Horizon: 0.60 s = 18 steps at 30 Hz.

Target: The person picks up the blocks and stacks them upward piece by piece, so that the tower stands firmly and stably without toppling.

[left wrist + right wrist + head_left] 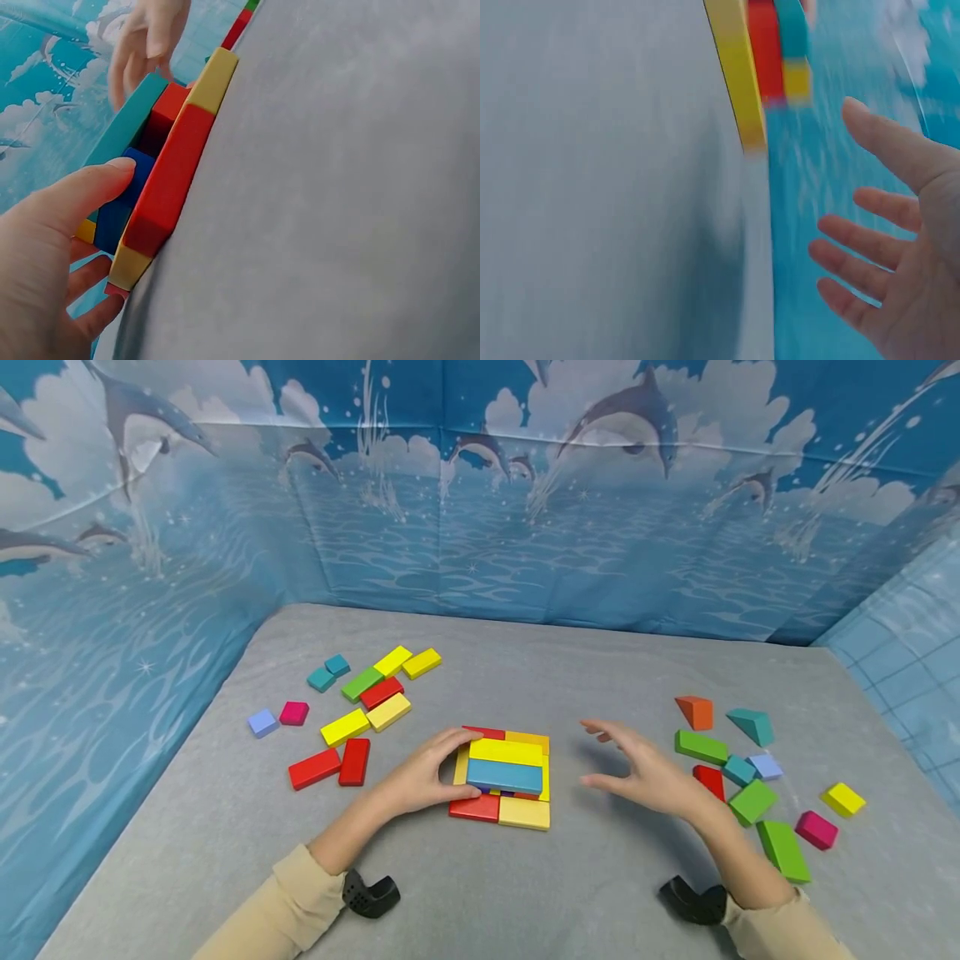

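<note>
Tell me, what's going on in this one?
A person is handling a low block structure on a grey surface. The left hand holds it at its left side; a yellow plank and a blue plank lie side by side on top. The right hand hovers to its right, holding nothing. Loose blocks lie to both sides.

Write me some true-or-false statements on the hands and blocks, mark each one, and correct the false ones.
1. The left grip touches the block stack. True.
2. The right grip is closed around a block. False: it is open, holds nothing and is apart from the stack.
3. On top of the stack, a long blue block lies beside a yellow block. True.
4. In the head view, the orange wedge lies left of the stack. False: it lies to the right.
5. In the head view, a magenta block lies left of the stack. True.
</note>
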Each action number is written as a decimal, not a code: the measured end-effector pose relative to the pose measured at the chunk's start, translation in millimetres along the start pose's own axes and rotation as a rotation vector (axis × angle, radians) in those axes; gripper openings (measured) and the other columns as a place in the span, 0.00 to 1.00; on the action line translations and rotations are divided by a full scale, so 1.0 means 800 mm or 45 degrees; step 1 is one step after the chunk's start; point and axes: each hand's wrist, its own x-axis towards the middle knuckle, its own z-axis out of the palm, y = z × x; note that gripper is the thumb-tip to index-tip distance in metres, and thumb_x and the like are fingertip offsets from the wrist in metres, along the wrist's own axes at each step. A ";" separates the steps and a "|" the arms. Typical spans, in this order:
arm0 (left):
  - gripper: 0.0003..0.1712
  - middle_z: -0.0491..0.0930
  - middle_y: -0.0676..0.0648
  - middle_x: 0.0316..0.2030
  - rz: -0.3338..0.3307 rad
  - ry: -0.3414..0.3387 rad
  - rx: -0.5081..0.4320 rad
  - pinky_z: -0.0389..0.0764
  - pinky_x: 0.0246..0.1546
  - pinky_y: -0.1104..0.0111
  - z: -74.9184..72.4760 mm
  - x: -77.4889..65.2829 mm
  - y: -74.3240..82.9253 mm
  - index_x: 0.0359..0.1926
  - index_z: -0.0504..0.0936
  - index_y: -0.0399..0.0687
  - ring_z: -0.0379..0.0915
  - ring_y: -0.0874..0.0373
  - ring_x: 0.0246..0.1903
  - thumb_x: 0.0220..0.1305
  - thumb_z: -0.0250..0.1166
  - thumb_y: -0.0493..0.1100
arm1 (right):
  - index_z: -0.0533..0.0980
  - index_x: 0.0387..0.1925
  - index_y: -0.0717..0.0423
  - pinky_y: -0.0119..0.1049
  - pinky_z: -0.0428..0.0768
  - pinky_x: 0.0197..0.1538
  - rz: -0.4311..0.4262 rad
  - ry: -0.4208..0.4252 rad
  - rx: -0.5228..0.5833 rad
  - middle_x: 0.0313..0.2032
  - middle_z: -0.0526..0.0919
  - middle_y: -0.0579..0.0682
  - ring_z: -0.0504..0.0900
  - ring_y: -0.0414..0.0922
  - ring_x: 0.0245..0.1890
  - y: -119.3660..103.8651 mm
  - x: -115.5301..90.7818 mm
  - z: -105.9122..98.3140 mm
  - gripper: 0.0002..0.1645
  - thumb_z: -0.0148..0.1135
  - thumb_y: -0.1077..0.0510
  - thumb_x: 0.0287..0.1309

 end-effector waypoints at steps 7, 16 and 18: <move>0.39 0.65 0.48 0.59 0.036 0.049 -0.011 0.65 0.58 0.57 0.007 -0.003 -0.006 0.63 0.64 0.48 0.60 0.56 0.58 0.52 0.68 0.49 | 0.65 0.58 0.63 0.22 0.68 0.50 0.063 0.140 -0.120 0.53 0.72 0.59 0.69 0.40 0.50 0.066 -0.071 -0.046 0.39 0.71 0.58 0.44; 0.39 0.64 0.48 0.59 0.097 0.104 -0.038 0.66 0.57 0.57 0.014 -0.004 -0.015 0.64 0.64 0.47 0.60 0.56 0.57 0.52 0.69 0.47 | 0.68 0.53 0.64 0.62 0.69 0.42 0.265 0.022 -0.196 0.51 0.68 0.66 0.65 0.60 0.48 0.097 -0.115 -0.067 0.40 0.74 0.52 0.39; 0.39 0.64 0.47 0.59 0.104 0.111 -0.029 0.66 0.57 0.56 0.015 -0.004 -0.016 0.64 0.63 0.47 0.59 0.56 0.58 0.52 0.69 0.47 | 0.69 0.52 0.64 0.61 0.70 0.41 0.250 0.018 -0.251 0.50 0.70 0.65 0.66 0.58 0.46 0.098 -0.116 -0.067 0.40 0.75 0.52 0.37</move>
